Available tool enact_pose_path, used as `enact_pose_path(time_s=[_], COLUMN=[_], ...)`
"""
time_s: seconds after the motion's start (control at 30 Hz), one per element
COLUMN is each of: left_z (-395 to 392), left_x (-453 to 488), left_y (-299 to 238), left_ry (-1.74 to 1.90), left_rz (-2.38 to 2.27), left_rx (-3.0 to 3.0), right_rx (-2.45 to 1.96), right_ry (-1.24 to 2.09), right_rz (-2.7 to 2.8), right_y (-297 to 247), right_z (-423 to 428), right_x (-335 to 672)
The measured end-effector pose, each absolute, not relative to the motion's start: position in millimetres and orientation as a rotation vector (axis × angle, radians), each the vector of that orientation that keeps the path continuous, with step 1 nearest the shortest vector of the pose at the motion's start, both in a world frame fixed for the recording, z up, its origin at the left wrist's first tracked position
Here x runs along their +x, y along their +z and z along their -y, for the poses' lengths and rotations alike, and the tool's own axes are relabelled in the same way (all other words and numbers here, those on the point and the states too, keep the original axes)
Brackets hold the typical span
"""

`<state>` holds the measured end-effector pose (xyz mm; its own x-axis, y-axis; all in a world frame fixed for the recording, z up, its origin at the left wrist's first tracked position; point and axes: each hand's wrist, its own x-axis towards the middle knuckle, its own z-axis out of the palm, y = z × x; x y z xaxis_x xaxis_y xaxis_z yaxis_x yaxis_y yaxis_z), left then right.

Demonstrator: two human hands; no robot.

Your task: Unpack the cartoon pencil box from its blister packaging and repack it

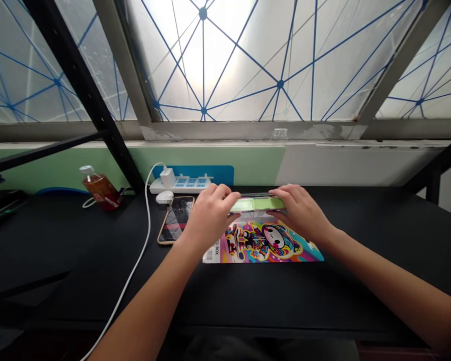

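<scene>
Near the back edge of the black counter (361, 281), both hands grip a green lid (257, 204), the left hand (206, 213) closed on its left end and the right hand (302, 210) on its right end. The lid stands raised along the far side of a flat pencil box (270, 243) printed with a bright cartoon figure. Just left of the left hand lies a phone (176, 225), face up. Behind the phone, a white power strip (184, 184) sits against the wall, and a white cable (143, 240) runs from it toward the front edge. A capped bottle (99, 189) leans further left.
</scene>
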<state>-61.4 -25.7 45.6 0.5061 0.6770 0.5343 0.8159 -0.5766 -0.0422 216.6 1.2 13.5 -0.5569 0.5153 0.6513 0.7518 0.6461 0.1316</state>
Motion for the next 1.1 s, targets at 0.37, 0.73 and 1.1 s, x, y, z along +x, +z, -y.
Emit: enact_pose_path(time_s=[0.37,0.73,1.1], left_z=[102,108,112], left_x=[-75,-83,-78], left_y=[-16,-21,-24], left_ry=[-0.889,-0.939,-1.059], left_rz=[1.351,1.889,2.064], left_rx=[-2.576,-2.813,-2.772], right_rx=[-0.871,-1.030,-1.485], right_ry=[-0.529,-0.208,0.731], right_rz=[2.527,2.527,2.046], right_y=[-24,-27,-8], right_z=[94,87,46], right_x=[258,266,289])
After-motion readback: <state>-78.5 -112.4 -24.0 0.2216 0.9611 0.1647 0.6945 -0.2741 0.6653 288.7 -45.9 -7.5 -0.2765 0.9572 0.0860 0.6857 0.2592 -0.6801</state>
